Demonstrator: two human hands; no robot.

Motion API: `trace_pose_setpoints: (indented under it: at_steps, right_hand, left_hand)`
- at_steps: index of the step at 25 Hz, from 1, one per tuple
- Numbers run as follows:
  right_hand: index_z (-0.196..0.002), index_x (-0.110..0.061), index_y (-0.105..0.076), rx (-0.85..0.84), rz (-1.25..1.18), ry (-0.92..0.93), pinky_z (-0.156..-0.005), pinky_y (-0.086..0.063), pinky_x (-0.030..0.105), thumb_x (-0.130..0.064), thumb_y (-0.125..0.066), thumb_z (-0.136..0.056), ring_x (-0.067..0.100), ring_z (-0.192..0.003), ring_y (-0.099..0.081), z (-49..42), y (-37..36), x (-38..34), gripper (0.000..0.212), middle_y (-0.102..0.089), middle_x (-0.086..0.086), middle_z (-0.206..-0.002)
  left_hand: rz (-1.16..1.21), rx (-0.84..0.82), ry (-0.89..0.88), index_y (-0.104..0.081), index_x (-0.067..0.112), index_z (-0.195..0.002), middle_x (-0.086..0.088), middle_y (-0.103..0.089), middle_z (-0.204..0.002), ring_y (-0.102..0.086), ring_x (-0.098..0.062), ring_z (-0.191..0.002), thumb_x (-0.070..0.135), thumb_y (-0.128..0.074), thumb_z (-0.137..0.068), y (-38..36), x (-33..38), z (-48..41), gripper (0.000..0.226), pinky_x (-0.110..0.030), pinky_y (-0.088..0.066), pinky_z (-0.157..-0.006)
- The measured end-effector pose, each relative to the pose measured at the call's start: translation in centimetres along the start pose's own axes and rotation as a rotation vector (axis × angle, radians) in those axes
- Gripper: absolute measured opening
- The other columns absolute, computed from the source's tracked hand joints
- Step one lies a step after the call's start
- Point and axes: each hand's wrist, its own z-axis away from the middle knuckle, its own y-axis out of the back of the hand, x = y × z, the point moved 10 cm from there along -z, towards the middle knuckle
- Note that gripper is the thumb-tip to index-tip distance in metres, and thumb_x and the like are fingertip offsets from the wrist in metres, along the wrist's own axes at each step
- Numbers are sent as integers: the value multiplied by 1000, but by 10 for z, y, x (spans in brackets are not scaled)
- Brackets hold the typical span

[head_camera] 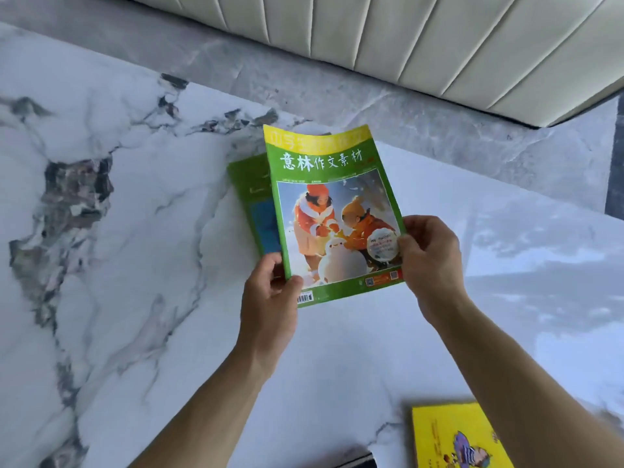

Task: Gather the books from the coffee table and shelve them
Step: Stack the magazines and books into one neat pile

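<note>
Head view: the left hand (270, 295) and right hand (427, 255) pinch the near corners of the green magazine (332, 211) above the coffee table (135, 231). Underneath it lies a second magazine (251, 197), and a yellow book (456, 437) sits at the near edge. Better to stack all together, spines aligned.

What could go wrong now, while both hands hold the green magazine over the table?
1. The green magazine is thin and held only at its lower corners by the left hand and right hand; its top already curls and it may flop or crease.
2. A second green book lies partly hidden beneath it and might be overlooked.
3. The yellow book lies at the near table edge, right by the right forearm, which might knock it off.
</note>
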Motion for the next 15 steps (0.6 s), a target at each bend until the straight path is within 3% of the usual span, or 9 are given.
trace_pose_setpoints:
  at_steps: [3, 6, 10, 13, 15]
  right_hand:
    - [-103, -19, -63, 14, 44, 43, -60, -53, 29, -2, -50, -93, 24, -85, -72, -2, -23, -1, 23, -72, 0, -92]
    - [-103, -18, -65, 54, 57, 55, -60, -54, 27, -2, -50, -93, 23, -85, -71, -5, -27, 0, 24, -71, -6, -87]
    - [-105, -15, -71, 77, 117, 51, -61, -56, 27, -2, -51, -91, 26, -88, -73, -10, -29, 4, 27, -72, -4, -86]
    - [-113, -16, -74, 65, 187, 64, -79, -62, 40, -6, -59, -88, 29, -96, -74, -13, -31, 4, 30, -75, 2, -97]
    - [-119, -15, -73, 35, 262, 133, -91, -59, 45, -10, -65, -88, 28, -100, -72, -12, -36, -3, 32, -77, 6, -107]
  left_hand:
    - [-37, 20, 6, -69, 19, -96, 2, -79, -94, -75, -18, -89, 5, -65, -86, 21, -13, -11, 17, -34, -61, -75]
    - [-217, 66, -79, -73, 18, -89, 3, -75, -77, -70, -15, -71, 13, -72, -82, 26, -10, -15, 9, -27, -56, -63]
    - [-425, 208, -152, -73, 16, -82, -2, -69, -74, -64, -22, -67, 19, -77, -74, 33, -7, -19, 9, -39, -57, -65]
    - [-524, 276, -157, -71, 13, -108, -5, -63, -99, -64, -23, -86, 23, -83, -71, 40, -3, -18, 41, -39, -56, -82]
    - [-501, 273, -159, -61, 11, -125, -7, -63, -113, -64, -24, -99, 22, -81, -74, 38, 3, -19, 56, -39, -55, -91]
